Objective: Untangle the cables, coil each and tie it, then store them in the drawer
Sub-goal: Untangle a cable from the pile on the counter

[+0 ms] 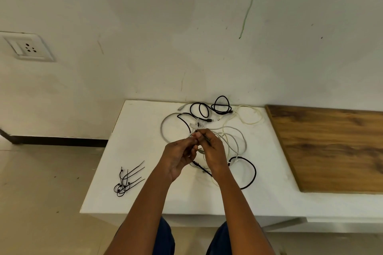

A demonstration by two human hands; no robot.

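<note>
Mid-frame, both hands — left, right — pinch tangled cables over the white bench; no legible writing.

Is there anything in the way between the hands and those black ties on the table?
Nothing visible is. The black ties lie in a bunch on bare white tabletop, on the left hand side. Both it and the right hand are busy pinching the tangled cables, though.

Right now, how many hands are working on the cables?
2: the left hand and right hand meet over the cable tangle, fingers pinching strands.
</note>
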